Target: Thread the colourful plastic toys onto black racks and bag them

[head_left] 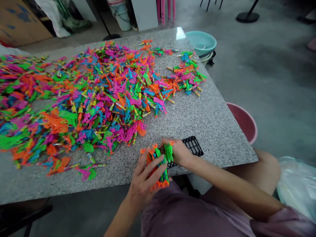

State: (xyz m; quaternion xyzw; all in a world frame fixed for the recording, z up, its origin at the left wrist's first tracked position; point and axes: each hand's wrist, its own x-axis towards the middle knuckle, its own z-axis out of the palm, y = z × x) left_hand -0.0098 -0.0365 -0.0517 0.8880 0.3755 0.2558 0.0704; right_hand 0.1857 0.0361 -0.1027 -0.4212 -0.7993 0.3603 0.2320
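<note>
My left hand (146, 177) is wrapped round a bundle of small plastic pieces (161, 176) in orange, green and blue, with round orange ends at top and bottom. They look like the toy guns in the pile. Close against the bundle, my right hand (180, 153) grips a green plastic piece (169, 152) with an orange tip. Its fingertips are partly hidden. Under the right wrist, a black grid tray (194, 146) with oval holes lies flat at the table's near edge.
A large heap of colourful plastic toy guns (118, 85) and patterned sticks spreads over the speckled stone table (197, 121). Beyond its right edge stand a light blue basin (201, 41) and a pink basin (243, 121). A clear plastic bag (296, 184) lies at my right.
</note>
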